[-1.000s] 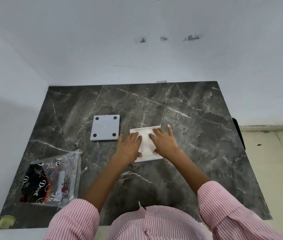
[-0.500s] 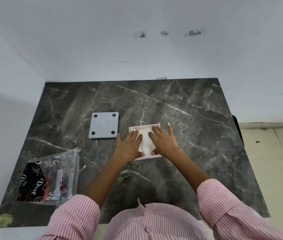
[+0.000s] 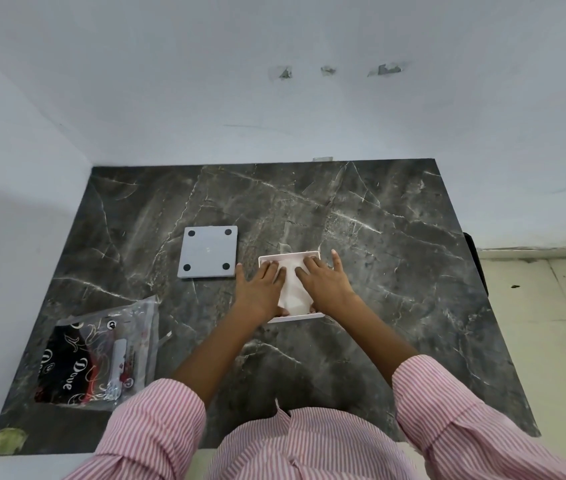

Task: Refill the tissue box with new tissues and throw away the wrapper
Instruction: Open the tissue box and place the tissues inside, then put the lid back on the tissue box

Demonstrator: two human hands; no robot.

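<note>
A white square tissue box (image 3: 316,317) lies open-side up in the middle of the dark marble table (image 3: 395,254), with white tissues (image 3: 292,292) inside it. My left hand (image 3: 259,292) lies flat over the box's left half, fingers spread on the tissues. My right hand (image 3: 323,284) presses flat on the right half, its little finger over the box's right rim. The box's grey base panel (image 3: 208,251), with dark round feet at its corners, rests on the table to the left. A clear plastic wrapper (image 3: 101,351) with black and red print lies at the table's near left.
White walls close the table at the back and left. A tiled floor (image 3: 551,306) lies beyond the table's right edge. A scrap of greenish tape (image 3: 8,439) sticks to the near left corner. My pink striped sleeves fill the bottom of the view.
Both hands stay pressed on the tissues; the fingers have shifted slightly further over the box. The view has tilted a little.
</note>
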